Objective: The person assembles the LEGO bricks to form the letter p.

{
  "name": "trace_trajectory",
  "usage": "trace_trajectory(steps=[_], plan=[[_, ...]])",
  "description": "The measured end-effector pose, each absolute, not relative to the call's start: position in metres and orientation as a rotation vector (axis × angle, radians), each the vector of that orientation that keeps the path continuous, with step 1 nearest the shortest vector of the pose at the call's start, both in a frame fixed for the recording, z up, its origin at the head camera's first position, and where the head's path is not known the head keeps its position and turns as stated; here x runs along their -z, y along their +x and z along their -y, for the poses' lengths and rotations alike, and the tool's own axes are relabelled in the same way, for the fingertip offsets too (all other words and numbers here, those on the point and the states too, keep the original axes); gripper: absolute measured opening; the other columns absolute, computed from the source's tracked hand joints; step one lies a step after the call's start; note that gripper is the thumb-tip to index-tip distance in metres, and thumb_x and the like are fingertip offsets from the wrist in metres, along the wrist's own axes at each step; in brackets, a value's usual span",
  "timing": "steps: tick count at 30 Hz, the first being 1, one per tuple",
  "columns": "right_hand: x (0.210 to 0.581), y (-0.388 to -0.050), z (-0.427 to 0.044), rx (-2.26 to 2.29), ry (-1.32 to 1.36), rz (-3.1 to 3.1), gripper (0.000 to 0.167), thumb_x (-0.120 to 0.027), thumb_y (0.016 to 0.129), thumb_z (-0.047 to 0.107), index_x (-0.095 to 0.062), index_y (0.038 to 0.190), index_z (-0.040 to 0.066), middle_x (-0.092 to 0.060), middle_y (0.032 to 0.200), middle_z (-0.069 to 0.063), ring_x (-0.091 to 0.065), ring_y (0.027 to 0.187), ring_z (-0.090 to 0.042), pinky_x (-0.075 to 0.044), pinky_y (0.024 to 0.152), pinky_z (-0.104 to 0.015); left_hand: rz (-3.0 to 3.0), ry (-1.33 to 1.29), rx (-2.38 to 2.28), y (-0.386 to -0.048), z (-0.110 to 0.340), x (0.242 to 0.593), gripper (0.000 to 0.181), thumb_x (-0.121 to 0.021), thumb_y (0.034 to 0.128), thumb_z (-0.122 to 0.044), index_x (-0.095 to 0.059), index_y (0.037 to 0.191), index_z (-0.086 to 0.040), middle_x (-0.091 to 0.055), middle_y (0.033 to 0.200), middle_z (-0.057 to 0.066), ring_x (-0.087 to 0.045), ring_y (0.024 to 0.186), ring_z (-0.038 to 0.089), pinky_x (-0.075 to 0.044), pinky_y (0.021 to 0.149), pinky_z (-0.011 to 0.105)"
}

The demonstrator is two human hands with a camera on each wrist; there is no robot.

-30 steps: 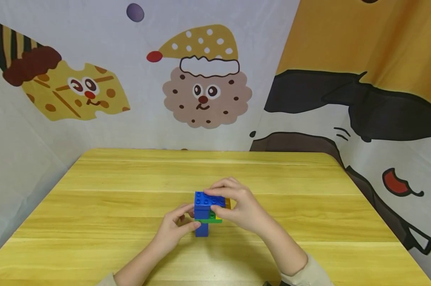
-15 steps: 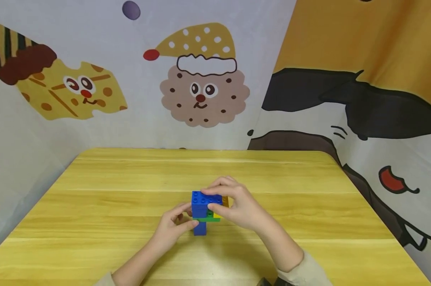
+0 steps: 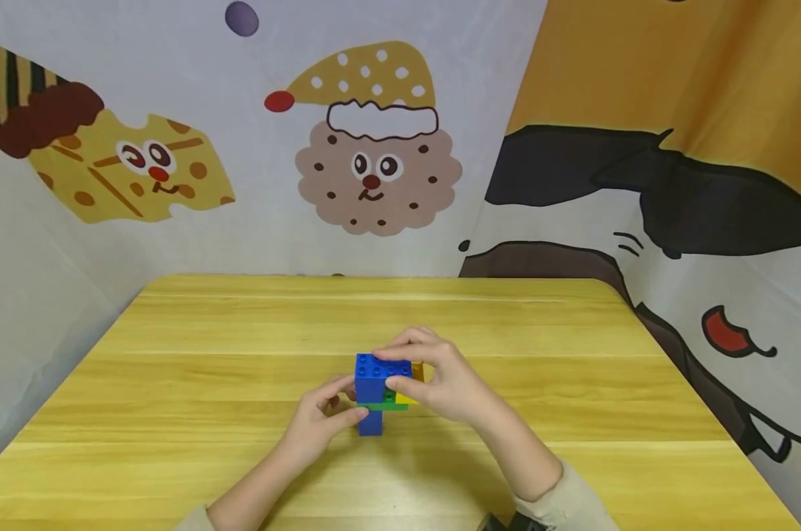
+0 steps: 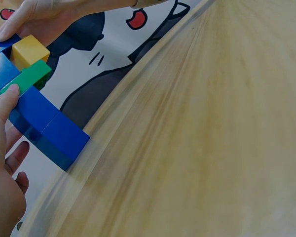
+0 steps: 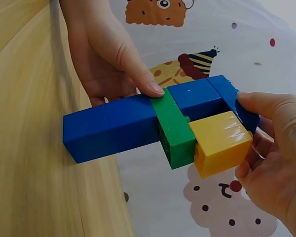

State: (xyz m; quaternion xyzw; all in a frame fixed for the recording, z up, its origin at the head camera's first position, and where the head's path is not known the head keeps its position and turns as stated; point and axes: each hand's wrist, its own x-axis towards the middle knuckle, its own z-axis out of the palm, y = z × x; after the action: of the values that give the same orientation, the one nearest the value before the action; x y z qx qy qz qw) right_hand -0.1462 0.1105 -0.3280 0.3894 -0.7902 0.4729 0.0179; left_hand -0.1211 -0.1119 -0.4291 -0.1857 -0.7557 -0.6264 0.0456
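Note:
A tower of toy building bricks stands upright on the table. Its lower part is a column of blue bricks [image 5: 111, 126], with a green brick [image 5: 175, 131] across the middle. A yellow brick [image 5: 222, 143] sits on the green one's overhanging end, beside another blue brick [image 5: 195, 96]. Across the top lies a studded blue brick [image 3: 367, 366]. My left hand [image 3: 317, 417] holds the tower from the left, its thumb on the green brick's edge. From the right, my right hand [image 3: 447, 380] grips the top blue brick between thumb and fingers, partly hiding it.
The wooden table [image 3: 241, 332] spreads out around the tower. Behind it hangs a white cloth [image 3: 254, 169] printed with cartoon figures. A dark object [image 3: 516, 522] shows at the bottom edge, near the right sleeve [image 3: 566, 498].
Hands and tower appear shifted slightly left and up in the head view, as does the background. Both hands keep their hold on the bricks.

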Motion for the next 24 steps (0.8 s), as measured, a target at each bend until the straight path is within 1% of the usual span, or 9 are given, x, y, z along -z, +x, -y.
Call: trace_trajectory(steps=[10, 15, 19, 22, 24], plan=[[0.33, -0.145, -0.114, -1.496, 1.177, 2.453, 0.033, -0.071, 0.087, 0.013, -0.068, 0.119, 0.009, -0.063, 0.114, 0.005, -0.051, 0.107, -0.017, -0.047, 0.086, -0.038, 2.312, -0.581, 1.887, -0.122, 0.112, 0.431, 0.038, -0.073, 0.0846, -0.012, -0.065, 0.121, -0.011, -0.063, 0.097, 0.001, -0.05, 0.089, 0.029, -0.039, 0.073, 0.029], [0.332, -0.142, -0.114, -1.484, 1.158, 2.399, 0.033, -0.073, 0.085, 0.012, -0.069, 0.117, 0.01, -0.064, 0.117, 0.004, -0.052, 0.107, -0.016, -0.047, 0.085, -0.039, 2.304, -0.581, 1.903, -0.123, 0.113, 0.432, 0.038, -0.073, 0.0844, -0.011, -0.065, 0.121, -0.011, -0.063, 0.097, 0.002, -0.05, 0.089, 0.03, -0.039, 0.073, 0.029], [0.336, -0.142, -0.114, -1.477, 1.139, 2.355, 0.035, -0.074, 0.083, 0.011, -0.068, 0.118, 0.01, -0.064, 0.118, 0.003, -0.053, 0.11, -0.016, -0.046, 0.089, -0.041, 2.307, -0.57, 1.903, -0.123, 0.113, 0.432, 0.039, -0.074, 0.0836, -0.011, -0.066, 0.121, -0.011, -0.063, 0.097, 0.001, -0.051, 0.088, 0.028, -0.04, 0.072, 0.028], [0.34, -0.141, -0.116, -1.497, 1.11, 2.331, 0.038, -0.075, 0.083, 0.01, -0.067, 0.12, 0.009, -0.063, 0.12, 0.001, -0.053, 0.113, -0.018, -0.045, 0.093, -0.043, 2.304, -0.569, 1.896, -0.123, 0.113, 0.432, 0.039, -0.074, 0.0831, -0.011, -0.066, 0.121, -0.01, -0.064, 0.097, 0.0, -0.051, 0.088, 0.026, -0.039, 0.072, 0.028], [0.343, -0.14, -0.117, -1.515, 1.079, 2.322, 0.041, -0.075, 0.082, 0.01, -0.065, 0.122, 0.008, -0.061, 0.123, 0.0, -0.053, 0.115, -0.019, -0.044, 0.094, -0.044, 2.301, -0.569, 1.892, -0.123, 0.114, 0.431, 0.039, -0.074, 0.083, -0.011, -0.066, 0.121, -0.01, -0.064, 0.096, 0.0, -0.051, 0.088, 0.026, -0.039, 0.072, 0.029]])
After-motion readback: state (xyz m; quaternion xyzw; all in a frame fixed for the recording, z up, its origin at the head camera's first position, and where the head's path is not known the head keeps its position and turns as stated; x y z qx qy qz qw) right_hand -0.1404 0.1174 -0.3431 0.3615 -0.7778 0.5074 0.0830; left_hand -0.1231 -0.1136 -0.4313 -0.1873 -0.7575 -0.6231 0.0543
